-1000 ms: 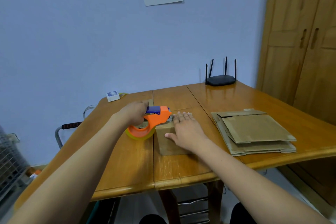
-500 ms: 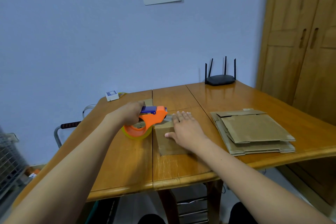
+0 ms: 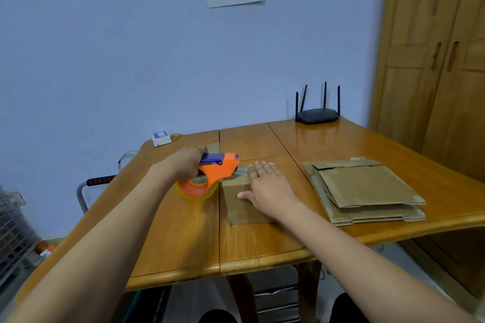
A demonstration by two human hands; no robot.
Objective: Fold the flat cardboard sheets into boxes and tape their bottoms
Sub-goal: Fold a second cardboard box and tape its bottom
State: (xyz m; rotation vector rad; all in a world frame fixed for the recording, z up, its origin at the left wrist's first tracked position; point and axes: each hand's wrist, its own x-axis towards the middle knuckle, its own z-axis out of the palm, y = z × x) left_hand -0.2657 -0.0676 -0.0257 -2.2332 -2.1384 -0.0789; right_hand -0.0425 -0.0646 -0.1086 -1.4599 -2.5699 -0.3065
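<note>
1. Leftward and slightly toward the person went the tape dispenser (image 3: pixel 210 178) over the last second: its orange body had sat over the box's left top edge, and by this moment it hung mostly off that edge, above the table (image 3: pixel 183 231).
2. A short clear strip of tape (image 3: pixel 240 171) showed stretched between the dispenser's nose and the box top.
3. The left hand (image 3: pixel 185 165) was curled tight round the dispenser's handle.
4. The right hand (image 3: pixel 267 189) had barely shifted; it lay flat, fingers straight, pressing the folded box (image 3: pixel 236 207) down at the table's middle.
5. Judging by the pull, the seam was nearly taped and a cut seemed due.
6. The flat cardboard sheets (image 3: pixel 364 191) lay stacked to the right, untouched.
</note>
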